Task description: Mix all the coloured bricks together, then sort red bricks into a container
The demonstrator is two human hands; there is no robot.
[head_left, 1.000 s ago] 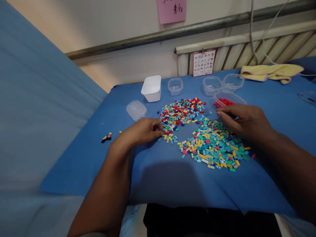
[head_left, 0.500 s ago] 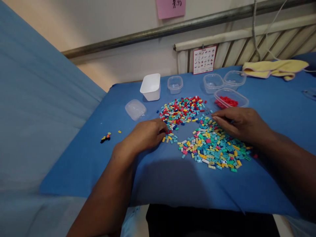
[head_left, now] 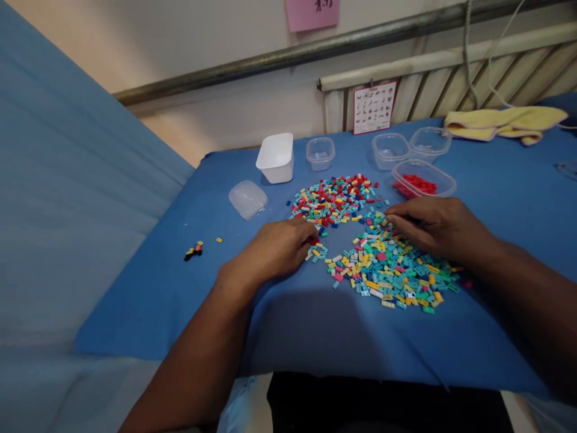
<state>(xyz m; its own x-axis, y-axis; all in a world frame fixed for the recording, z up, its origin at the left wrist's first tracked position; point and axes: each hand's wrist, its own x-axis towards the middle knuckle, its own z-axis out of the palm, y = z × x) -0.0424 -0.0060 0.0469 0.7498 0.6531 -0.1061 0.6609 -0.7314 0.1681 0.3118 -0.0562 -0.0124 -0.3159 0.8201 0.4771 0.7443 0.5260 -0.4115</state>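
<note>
Two piles of tiny toy bricks lie in front of me on the blue cloth. My left hand [head_left: 286, 246] is curled at the near left edge of the far pile [head_left: 331, 198], which mixes red, yellow, white and turquoise. Red bricks [head_left: 314, 241] show at its closed fingertips. Over the upper right of the near pile [head_left: 387, 270], mostly turquoise, yellow and green, hovers my right hand [head_left: 444, 228]. Its thumb and forefinger meet at the tips in a pinch; what is between them is too small to name. A clear tub [head_left: 446, 185] holding red bricks stands just beyond.
Along the back stand a white tub [head_left: 276, 157] and clear tubs [head_left: 320, 153], [head_left: 390, 150], [head_left: 430, 141]. A clear lid [head_left: 247, 199] lies left of the piles, with a small black and orange cluster [head_left: 193, 251] nearer. A yellow cloth [head_left: 500, 123] and picture card [head_left: 374, 108] are behind.
My left hand has slid a little to the right, with red bricks at its fingertips, now covering some yellow bricks. The right hand has barely moved.
</note>
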